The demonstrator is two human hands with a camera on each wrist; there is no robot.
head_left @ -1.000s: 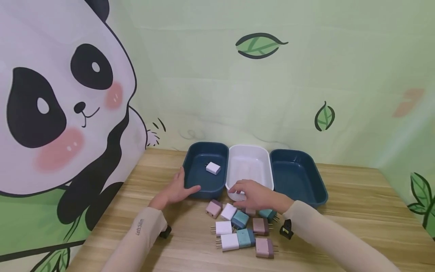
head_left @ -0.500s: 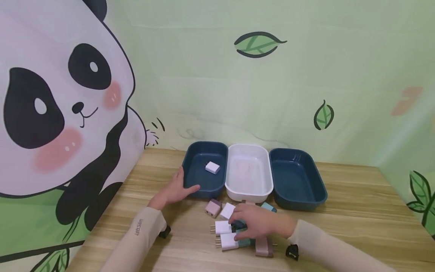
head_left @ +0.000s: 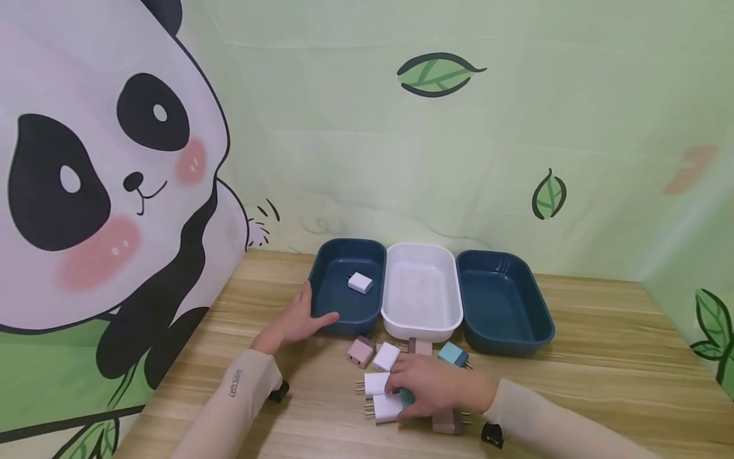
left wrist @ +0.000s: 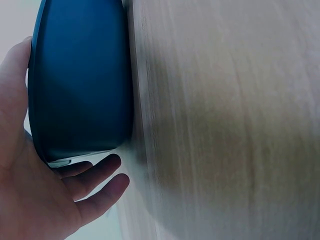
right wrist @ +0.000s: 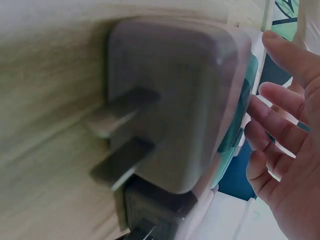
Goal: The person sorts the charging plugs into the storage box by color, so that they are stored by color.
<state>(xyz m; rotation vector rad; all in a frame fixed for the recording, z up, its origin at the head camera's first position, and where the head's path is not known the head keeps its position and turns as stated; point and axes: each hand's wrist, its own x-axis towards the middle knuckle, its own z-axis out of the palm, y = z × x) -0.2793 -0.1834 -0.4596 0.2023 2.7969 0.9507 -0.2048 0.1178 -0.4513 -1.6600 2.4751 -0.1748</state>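
Note:
My left hand [head_left: 295,319] rests at the near left corner of the left dark blue tray [head_left: 346,326], thumb along its front. In the left wrist view its fingers [left wrist: 102,172] extend loosely beside the tray wall. A white plug charger [head_left: 360,283] lies inside that tray. My right hand [head_left: 432,382] hovers low over a cluster of plug chargers, fingers slightly bent and spread from the thumb. Beneath it a teal charger [head_left: 406,398] shows partly, beside two white chargers [head_left: 388,408]. A pink charger [right wrist: 175,100] with two prongs fills the right wrist view.
A white tray [head_left: 421,287] and another dark blue tray [head_left: 504,299] stand to the right of the left one, side by side. Before them lie a pink charger [head_left: 360,352], a white charger [head_left: 386,357] and a teal charger [head_left: 453,354] on the wooden table [head_left: 602,382].
My right hand has come from the white tray's front edge down and toward me over the chargers, with its fingers shifting slightly there since. My left hand has stayed at the blue tray.

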